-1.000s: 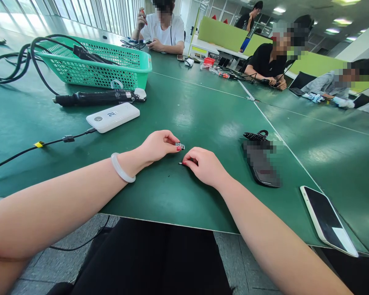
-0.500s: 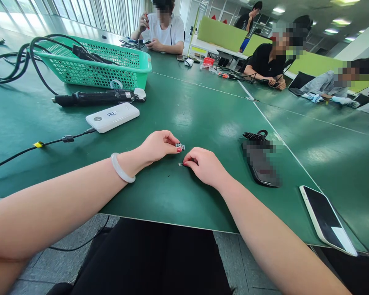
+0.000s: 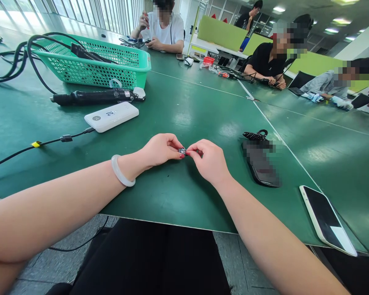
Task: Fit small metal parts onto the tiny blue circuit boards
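Between the thumb and fingers of my left hand is a small silver-and-black part, too small to name. My right hand is closed in a pinch at the right edge of that part, its fingertips meeting those of my left hand. Whatever sits in the right pinch is mostly hidden by the fingers; the small flat silver piece seen there earlier does not show clearly. Both hands are just above the green table. A tiny dark speck lies on the table below them.
A white power bank with a cable lies left, before a black cylindrical tool and a green basket with cables. To the right are a black case, a hair claw clip and a phone. Several people sit beyond.
My right hand has moved up, bringing its pinch from below the part to its right edge. The small flat silver piece in it is now out of sight. My left hand has shifted slightly right.
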A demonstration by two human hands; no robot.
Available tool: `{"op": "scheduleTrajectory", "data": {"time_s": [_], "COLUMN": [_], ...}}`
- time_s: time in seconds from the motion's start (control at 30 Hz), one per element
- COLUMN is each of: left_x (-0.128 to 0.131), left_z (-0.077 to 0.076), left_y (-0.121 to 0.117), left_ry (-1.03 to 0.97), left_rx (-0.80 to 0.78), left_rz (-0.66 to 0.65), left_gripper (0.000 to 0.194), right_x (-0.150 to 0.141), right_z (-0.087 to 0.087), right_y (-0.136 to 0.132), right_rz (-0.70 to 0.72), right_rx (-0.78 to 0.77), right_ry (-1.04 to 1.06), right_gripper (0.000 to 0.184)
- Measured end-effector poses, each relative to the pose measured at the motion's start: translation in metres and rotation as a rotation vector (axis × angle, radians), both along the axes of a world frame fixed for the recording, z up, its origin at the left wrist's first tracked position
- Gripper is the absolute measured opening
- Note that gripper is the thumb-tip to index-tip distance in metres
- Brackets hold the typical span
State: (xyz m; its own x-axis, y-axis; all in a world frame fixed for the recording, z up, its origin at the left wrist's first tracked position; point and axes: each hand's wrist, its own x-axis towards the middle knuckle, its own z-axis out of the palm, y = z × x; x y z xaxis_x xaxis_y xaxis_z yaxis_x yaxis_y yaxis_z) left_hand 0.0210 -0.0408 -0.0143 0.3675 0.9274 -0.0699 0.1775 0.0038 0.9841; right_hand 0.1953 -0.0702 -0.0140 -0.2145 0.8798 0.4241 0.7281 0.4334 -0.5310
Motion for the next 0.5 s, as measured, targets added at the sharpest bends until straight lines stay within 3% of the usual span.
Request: {"op": "scheduleTrajectory", "data": {"time_s": [0.5], "left_x": [-0.0005], "left_z": [-0.0012], "left_y": [0.0009], "left_ry": [-0.005], "left_rx": [-0.020], "left_rz": [0.011], "left_gripper": [0.019], "right_x": [-0.0038], "right_z": [-0.0005], "right_y": [-0.0021], "right_rz": [-0.029], "right_rx": [0.000], "right_ry": [-0.024], "right_gripper": [0.011]}}
